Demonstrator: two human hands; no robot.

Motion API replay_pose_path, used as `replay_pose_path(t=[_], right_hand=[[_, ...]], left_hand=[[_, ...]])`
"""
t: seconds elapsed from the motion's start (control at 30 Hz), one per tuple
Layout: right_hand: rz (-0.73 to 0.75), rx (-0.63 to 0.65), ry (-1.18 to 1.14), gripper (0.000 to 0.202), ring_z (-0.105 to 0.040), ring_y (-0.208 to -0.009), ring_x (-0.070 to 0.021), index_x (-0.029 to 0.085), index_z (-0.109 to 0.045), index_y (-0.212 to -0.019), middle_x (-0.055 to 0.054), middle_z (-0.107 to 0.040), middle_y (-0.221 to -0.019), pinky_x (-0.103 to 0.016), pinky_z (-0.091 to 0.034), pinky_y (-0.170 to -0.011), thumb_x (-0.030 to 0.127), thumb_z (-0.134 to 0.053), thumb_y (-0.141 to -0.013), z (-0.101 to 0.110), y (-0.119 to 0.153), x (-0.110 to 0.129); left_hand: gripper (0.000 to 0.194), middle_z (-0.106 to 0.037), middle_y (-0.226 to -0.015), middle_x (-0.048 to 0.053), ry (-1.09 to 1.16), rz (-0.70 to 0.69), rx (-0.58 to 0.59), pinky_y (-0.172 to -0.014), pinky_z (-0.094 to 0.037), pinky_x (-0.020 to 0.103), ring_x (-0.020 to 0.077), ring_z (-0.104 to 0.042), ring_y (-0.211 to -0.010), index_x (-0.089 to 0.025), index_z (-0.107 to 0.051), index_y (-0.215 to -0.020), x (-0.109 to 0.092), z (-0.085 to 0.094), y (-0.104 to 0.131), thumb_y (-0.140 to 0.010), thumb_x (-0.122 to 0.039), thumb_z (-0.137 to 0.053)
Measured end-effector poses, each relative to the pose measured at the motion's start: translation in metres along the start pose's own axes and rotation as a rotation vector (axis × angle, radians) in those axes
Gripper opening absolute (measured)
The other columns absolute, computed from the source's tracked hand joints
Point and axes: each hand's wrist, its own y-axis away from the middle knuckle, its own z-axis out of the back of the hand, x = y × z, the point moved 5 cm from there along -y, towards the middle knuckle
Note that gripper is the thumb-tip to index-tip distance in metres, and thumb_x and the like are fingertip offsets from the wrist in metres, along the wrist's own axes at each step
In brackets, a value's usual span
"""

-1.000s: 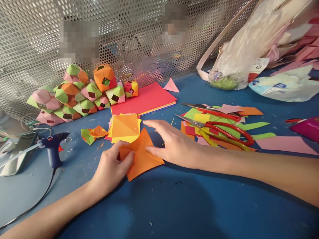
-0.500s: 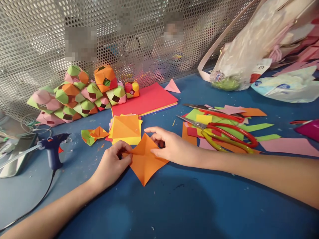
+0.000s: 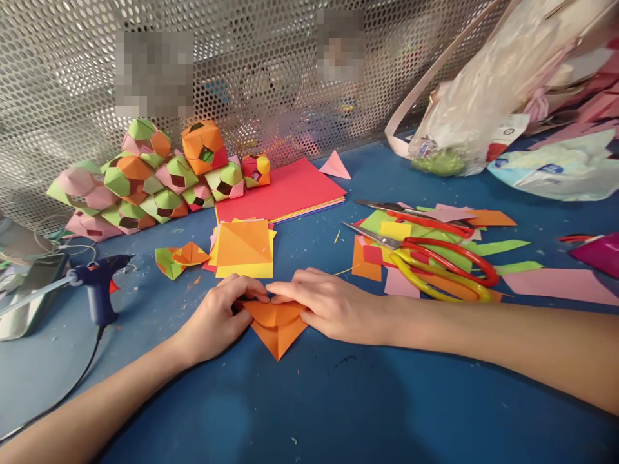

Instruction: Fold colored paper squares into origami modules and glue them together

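An orange square of origami paper (image 3: 277, 332) lies on the blue table, its far corner folded over toward me and its near corner pointing at me. My left hand (image 3: 225, 316) pinches the paper's left side between thumb and fingers. From the right, my right hand (image 3: 329, 303) grips the other side, fingers pressing along the far fold. The two hands' fingertips almost meet there. Just beyond them sits a stack of square papers (image 3: 244, 248), orange and yellow on top. Left of the stack is a small folded green and orange paper piece (image 3: 181, 258).
Finished folded paper balls (image 3: 130, 177) are piled at the back left by a perforated metal screen (image 3: 271, 38). Red paper sheets (image 3: 285, 190) lie behind. Scissors (image 3: 435, 251) rest on paper scraps at right. A glue gun (image 3: 101, 290) stands left, its cord trailing. Plastic bags (image 3: 556, 161) fill the back right.
The orange paper's far corner has been folded down toward me. My right hand has moved down and left, its fingers now along the fold near my left hand.
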Motion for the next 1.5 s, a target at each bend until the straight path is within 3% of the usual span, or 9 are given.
replay_pose_path(t=[0.2, 0.43, 0.57, 0.7, 0.87, 1.0, 1.13, 1.23, 1.5], right_hand=[[0.138, 0.141, 0.283, 0.036, -0.044, -0.069, -0.018, 0.006, -0.051, -0.115, -0.005, -0.054, -0.069, -0.032, -0.038, -0.072, 0.0, -0.034, -0.084, 0.012, -0.001, 0.011], [0.134, 0.254, 0.384, 0.03, -0.043, -0.065, -0.0177, 0.009, -0.059, -0.099, -0.005, -0.053, -0.066, -0.035, -0.034, -0.074, -0.002, -0.037, -0.081, 0.027, -0.002, 0.015], [0.008, 0.134, 0.246, 0.028, -0.049, -0.068, -0.0183, 0.012, -0.06, -0.1, -0.007, -0.059, -0.073, -0.035, -0.038, -0.076, 0.004, -0.038, -0.085, 0.024, -0.003, 0.007], [-0.316, -0.051, -0.022, 0.028, -0.057, -0.077, -0.0184, 0.016, -0.058, -0.109, -0.006, -0.063, -0.083, -0.031, -0.044, -0.071, 0.014, -0.047, -0.084, 0.025, -0.005, -0.009], [-0.64, -0.046, -0.442, 0.031, -0.059, -0.075, -0.0148, 0.018, -0.056, -0.112, -0.002, -0.064, -0.084, -0.027, -0.047, -0.067, 0.02, -0.053, -0.081, 0.023, -0.006, -0.02], [-0.652, -0.083, -0.661, 0.028, -0.06, -0.09, -0.0161, 0.018, -0.055, -0.109, -0.004, -0.064, -0.1, -0.028, -0.048, -0.076, 0.021, -0.054, -0.081, 0.019, -0.008, -0.018], [-0.617, -0.105, -0.649, 0.013, -0.056, -0.068, -0.0112, 0.017, -0.057, -0.094, 0.001, -0.063, -0.079, -0.024, -0.045, -0.062, 0.02, -0.052, -0.082, 0.017, -0.007, -0.016], [-0.61, -0.118, -0.614, 0.013, -0.054, -0.065, -0.0108, 0.018, -0.057, -0.095, 0.002, -0.062, -0.076, -0.023, -0.044, -0.059, 0.021, -0.052, -0.083, 0.018, -0.007, -0.015], [-0.547, -0.172, -0.571, 0.025, -0.06, -0.091, -0.0153, 0.021, -0.057, -0.104, -0.002, -0.065, -0.099, -0.03, -0.05, -0.082, 0.019, -0.056, -0.079, 0.021, -0.009, -0.01]], left_hand=[[0.035, -0.065, -0.089, 0.0, -0.15, -0.136, 0.051, -0.078, -0.047, 0.026, 0.0132, -0.059, -0.086, -0.02, -0.055, -0.1, -0.002, 0.005, -0.002, -0.072, 0.001, -0.049], [0.028, -0.062, -0.09, 0.003, -0.305, -0.189, 0.118, -0.075, -0.046, 0.029, 0.0157, -0.057, -0.082, -0.02, -0.056, -0.104, -0.003, 0.015, -0.003, -0.078, -0.012, -0.049], [0.024, -0.061, -0.089, 0.002, -0.234, -0.114, 0.09, -0.074, -0.045, 0.027, 0.0151, -0.056, -0.08, -0.02, -0.057, -0.1, -0.003, 0.014, -0.005, -0.078, -0.015, -0.049], [0.02, -0.06, -0.085, 0.0, -0.074, 0.045, -0.001, -0.069, -0.045, 0.026, 0.0144, -0.054, -0.076, -0.02, -0.058, -0.096, -0.002, 0.014, -0.005, -0.077, -0.018, -0.051], [0.02, -0.065, -0.092, 0.003, 0.311, 0.183, -0.085, -0.072, -0.047, 0.027, 0.0168, -0.06, -0.084, -0.018, -0.058, -0.099, 0.004, 0.01, -0.002, -0.081, -0.023, -0.054], [0.018, -0.066, -0.099, 0.005, 0.488, 0.217, -0.045, -0.076, -0.048, 0.028, 0.0181, -0.061, -0.091, -0.018, -0.058, -0.099, 0.003, 0.001, -0.001, -0.082, -0.022, -0.055], [0.017, -0.065, -0.104, 0.006, 0.528, 0.233, -0.023, -0.081, -0.049, 0.03, 0.0192, -0.061, -0.094, -0.018, -0.058, -0.098, -0.002, -0.004, 0.001, -0.083, -0.025, -0.055], [0.017, -0.065, -0.106, 0.006, 0.528, 0.237, -0.054, -0.083, -0.049, 0.031, 0.0206, -0.061, -0.097, -0.018, -0.059, -0.097, -0.006, -0.005, 0.002, -0.082, -0.026, -0.056], [0.019, -0.067, -0.091, 0.004, 0.59, 0.31, 0.006, -0.069, -0.051, 0.028, 0.0193, -0.064, -0.082, -0.017, -0.061, -0.094, -0.014, -0.012, 0.003, -0.079, -0.03, -0.061]])
